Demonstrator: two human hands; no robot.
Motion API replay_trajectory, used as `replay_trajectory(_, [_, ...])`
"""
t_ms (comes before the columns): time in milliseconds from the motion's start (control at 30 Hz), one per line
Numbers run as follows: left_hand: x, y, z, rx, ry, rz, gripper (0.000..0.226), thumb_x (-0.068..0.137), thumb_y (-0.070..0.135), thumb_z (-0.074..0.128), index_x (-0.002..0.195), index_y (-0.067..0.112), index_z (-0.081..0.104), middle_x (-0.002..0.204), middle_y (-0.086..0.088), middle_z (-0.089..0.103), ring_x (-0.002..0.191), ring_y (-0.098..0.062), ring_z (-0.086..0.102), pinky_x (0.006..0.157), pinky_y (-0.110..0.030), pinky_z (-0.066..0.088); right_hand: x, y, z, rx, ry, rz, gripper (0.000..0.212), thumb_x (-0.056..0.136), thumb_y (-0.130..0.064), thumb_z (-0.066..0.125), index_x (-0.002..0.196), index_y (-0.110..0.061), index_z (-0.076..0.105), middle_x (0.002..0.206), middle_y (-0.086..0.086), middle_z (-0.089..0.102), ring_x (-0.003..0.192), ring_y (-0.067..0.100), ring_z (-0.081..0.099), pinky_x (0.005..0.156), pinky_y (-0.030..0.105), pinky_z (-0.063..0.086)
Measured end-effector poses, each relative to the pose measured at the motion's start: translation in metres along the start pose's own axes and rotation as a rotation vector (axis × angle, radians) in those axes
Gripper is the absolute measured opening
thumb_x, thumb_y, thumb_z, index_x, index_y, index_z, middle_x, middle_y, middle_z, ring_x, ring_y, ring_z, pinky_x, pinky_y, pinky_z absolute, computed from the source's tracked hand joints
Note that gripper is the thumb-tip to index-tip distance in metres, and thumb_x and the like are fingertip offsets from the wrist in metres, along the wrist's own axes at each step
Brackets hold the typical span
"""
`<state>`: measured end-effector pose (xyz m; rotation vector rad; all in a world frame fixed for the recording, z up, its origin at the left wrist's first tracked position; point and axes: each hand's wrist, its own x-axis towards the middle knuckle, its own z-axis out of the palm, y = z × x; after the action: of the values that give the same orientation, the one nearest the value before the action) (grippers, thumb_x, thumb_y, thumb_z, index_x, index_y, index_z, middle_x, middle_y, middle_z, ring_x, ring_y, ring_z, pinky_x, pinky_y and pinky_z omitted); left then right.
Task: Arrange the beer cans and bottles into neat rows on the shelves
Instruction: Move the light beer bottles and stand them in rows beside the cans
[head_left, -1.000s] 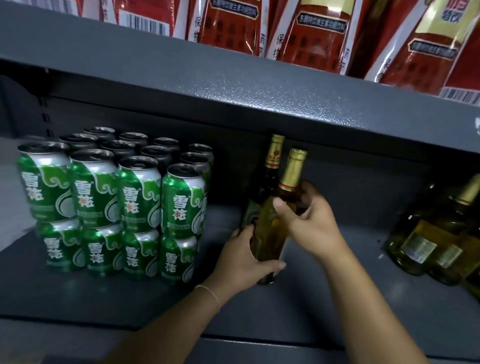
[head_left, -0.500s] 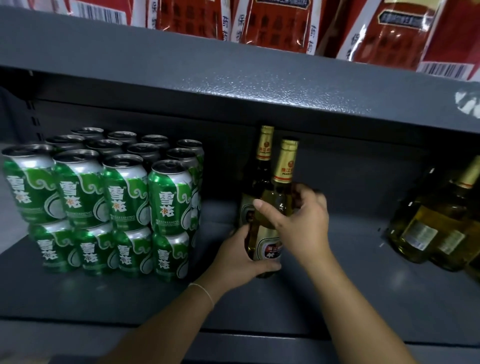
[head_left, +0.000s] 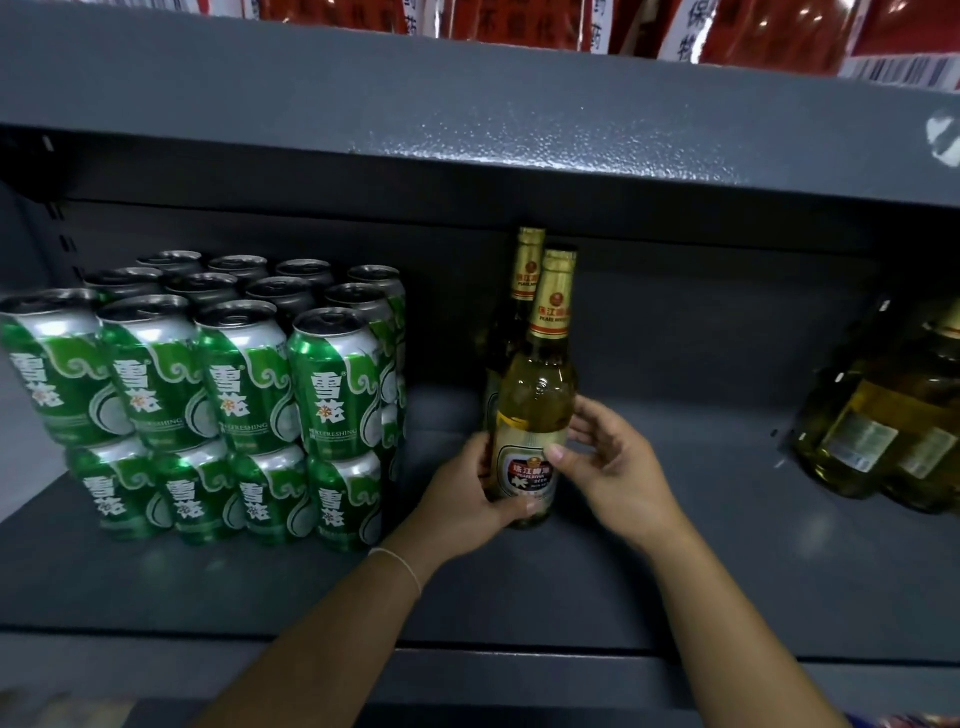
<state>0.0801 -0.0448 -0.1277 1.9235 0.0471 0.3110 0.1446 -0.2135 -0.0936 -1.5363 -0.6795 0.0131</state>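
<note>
Two hands on front bottle (head_left: 537, 395) — pale glass, gold foil, upright, left hand (head_left: 462, 499) wrapped round base, right hand (head_left: 613, 467) loosely curled, thumb touching label.

Two bare forearms rise from the bottom edge of the frame toward the centre, with no sleeves showing on either. The left hand (head_left: 462, 499) has a thin, pale string bracelet (head_left: 402, 564) looped around its wrist, just below centre. The right hand (head_left: 618, 467) wears nothing; its fingernails are short and plain.
</note>
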Motion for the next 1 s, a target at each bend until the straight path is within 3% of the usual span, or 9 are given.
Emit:
replay_trajectory(233, [-0.001, 0.001, 0.004, 0.063, 0.055, 0.017, 0.065, 0.069, 0.019, 0.085, 0.125, 0.028, 0.053, 0.110, 0.015, 0.068, 0.099, 0.005, 0.064, 0.093, -0.028, 0.054, 0.001, 0.005, 0.005, 0.003, 0.004, -0.021, 0.050, 0.085, 0.005, 0.068, 0.126, -0.023, 0.057, 0.123, 0.001, 0.066, 0.121, 0.017, 0.059, 0.090, 0.019, 0.051])
replay_trajectory(467, [0.001, -0.004, 0.006, 0.082, 0.092, 0.022, 0.066, 0.065, 0.027, 0.086, 0.121, 0.032, 0.052, 0.110, 0.015, 0.069, 0.101, 0.002, 0.065, 0.093, -0.032, 0.054, 0.000, 0.007, 0.007, 0.000, -0.030, -0.024, 0.054, 0.087, 0.006, 0.065, 0.135, -0.014, 0.051, 0.125, 0.007, 0.066, 0.120, 0.020, 0.061, 0.099, 0.034, 0.051])
replay_trajectory(700, [0.003, -0.005, 0.005, 0.089, 0.081, 0.026, 0.065, 0.069, 0.022, 0.083, 0.125, 0.029, 0.051, 0.113, 0.013, 0.068, 0.104, -0.001, 0.064, 0.096, -0.035, 0.053, -0.002, 0.005, 0.013, 0.021, 0.016, -0.016, 0.054, 0.084, 0.010, 0.067, 0.121, -0.028, 0.056, 0.116, -0.005, 0.069, 0.111, 0.005, 0.064, 0.091, 0.020, 0.052])
replay_trajectory(867, [0.004, -0.007, 0.006, 0.110, 0.113, 0.031, 0.065, 0.069, 0.022, 0.082, 0.125, 0.029, 0.049, 0.115, 0.011, 0.067, 0.106, -0.005, 0.063, 0.096, -0.037, 0.052, -0.002, 0.006, 0.016, 0.006, 0.016, -0.004, 0.054, 0.086, 0.005, 0.067, 0.121, -0.033, 0.056, 0.119, -0.008, 0.068, 0.117, 0.007, 0.061, 0.097, 0.023, 0.050])
replay_trajectory(1000, [0.003, -0.009, 0.005, 0.108, 0.101, 0.033, 0.066, 0.069, 0.026, 0.081, 0.126, 0.030, 0.048, 0.116, 0.011, 0.066, 0.106, -0.005, 0.063, 0.096, -0.037, 0.052, -0.002, 0.004, 0.017, -0.008, 0.025, -0.005, 0.053, 0.086, 0.007, 0.067, 0.122, -0.032, 0.056, 0.116, -0.011, 0.068, 0.113, 0.002, 0.062, 0.093, 0.019, 0.050])
